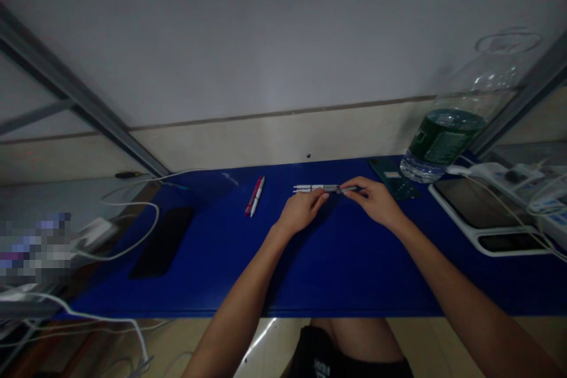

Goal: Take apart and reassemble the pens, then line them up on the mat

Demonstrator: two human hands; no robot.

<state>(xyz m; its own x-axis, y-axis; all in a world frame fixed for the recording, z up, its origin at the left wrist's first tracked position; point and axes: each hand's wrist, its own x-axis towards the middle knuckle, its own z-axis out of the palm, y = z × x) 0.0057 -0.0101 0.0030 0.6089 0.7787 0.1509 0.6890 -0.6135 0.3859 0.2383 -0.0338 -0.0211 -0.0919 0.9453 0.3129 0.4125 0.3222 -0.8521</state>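
Observation:
Several slim white pens (303, 186) with dark grips lie side by side across the blue table, pointing left and right. At their near side my left hand (300, 211) is closed, thumb and fingers pinching the pens near the middle. My right hand (372, 199) pinches their grey right ends between thumb and fingertips. The fingers hide part of the pens, so I cannot tell exactly how many there are. To the left of my hands, a red pen (253, 197) and a white pen (258, 195) rest next to each other at a slant.
A black phone (163, 242) lies on the blue table (221, 271) at left. Toward the right are a teal phone (392, 174), a large water bottle (447, 136) and a white scale (482, 207). Cables (538, 189) and a power strip (496, 174) crowd the right end. White cables also trail at left.

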